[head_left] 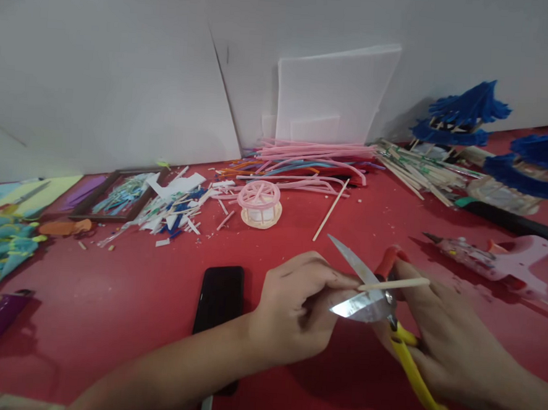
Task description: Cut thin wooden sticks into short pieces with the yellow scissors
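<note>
**Wooden stick point(406, 285) lies between the parted blades of the scissors point(363, 306)**

The person's left hand point(295, 308) pinches one end of the stick between thumb and fingers, above the red table point(133, 301). The stick runs across to the right, passing between the scissor blades near their pivot, its free end in front of the right hand point(443, 327). That hand is wrapped around the scissors' handles, one red and one yellow; the blades stand apart, tips pointing left. Whether either blade touches the stick cannot be told.

A black phone point(219, 297) lies just beside the left hand, partly hidden by the forearm, with a white cable plug at its lower end. Beyond the hands, a small round pink-topped model point(259, 199) stands on the table, and a loose stick point(331, 210) lies slantwise to its right. Farther back are pink strips point(314, 150) and a pile of sticks point(413, 167). At the right, a pink glue gun point(497, 262) lies near a black-handled tool point(509, 218), with two blue-roofed models behind. Paper scraps point(176, 208) are scattered at the left, beside a brown tray point(85, 213).
</note>
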`<state>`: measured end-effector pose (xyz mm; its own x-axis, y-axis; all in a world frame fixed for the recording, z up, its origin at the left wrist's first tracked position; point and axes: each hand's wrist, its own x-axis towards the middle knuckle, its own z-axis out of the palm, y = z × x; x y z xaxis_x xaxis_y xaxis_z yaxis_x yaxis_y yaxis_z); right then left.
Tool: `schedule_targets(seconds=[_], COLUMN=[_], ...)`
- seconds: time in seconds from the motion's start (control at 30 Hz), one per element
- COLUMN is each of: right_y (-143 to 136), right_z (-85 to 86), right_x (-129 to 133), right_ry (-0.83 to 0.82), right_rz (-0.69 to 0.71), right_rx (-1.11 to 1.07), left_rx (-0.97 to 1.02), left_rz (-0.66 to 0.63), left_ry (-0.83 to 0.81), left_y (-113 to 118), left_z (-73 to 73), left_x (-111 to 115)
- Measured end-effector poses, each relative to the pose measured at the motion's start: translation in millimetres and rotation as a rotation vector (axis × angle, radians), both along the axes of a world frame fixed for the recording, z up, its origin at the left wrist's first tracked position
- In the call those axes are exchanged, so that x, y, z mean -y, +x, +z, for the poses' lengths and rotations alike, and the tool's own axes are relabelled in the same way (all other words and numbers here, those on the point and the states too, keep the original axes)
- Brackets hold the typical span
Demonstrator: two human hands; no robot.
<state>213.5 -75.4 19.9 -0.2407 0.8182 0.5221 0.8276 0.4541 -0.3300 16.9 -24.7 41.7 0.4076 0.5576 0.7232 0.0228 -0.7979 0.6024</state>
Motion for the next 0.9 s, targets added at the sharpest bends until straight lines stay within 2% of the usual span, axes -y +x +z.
schedule_targets(seconds=[0.23, 0.43, 0.67, 0.9], right_y=[-2, -1, 6, 11], right_z=[2.2, -0.9, -8.2, -13.4], right_x=[2, 3, 3, 5], right_ry=[-0.196, -0.239, -0.056, -0.012], right_rz=[-0.089, -0.105, -0.054, -0.033], right_rx=[-0.049, -0.080, -0.039, 0.030], left_rx=[-0.037, -0.038, -0.032, -0.037], left_rz=[0.003, -0.003, -0.051, -0.128], left_ry=[-0.005, -0.037, -0.130, -0.244], left_y=[0, -2, -3, -2], left_z=[3.1, 4.7, 3.1, 4.3], left_x=[0, 0, 1, -1])
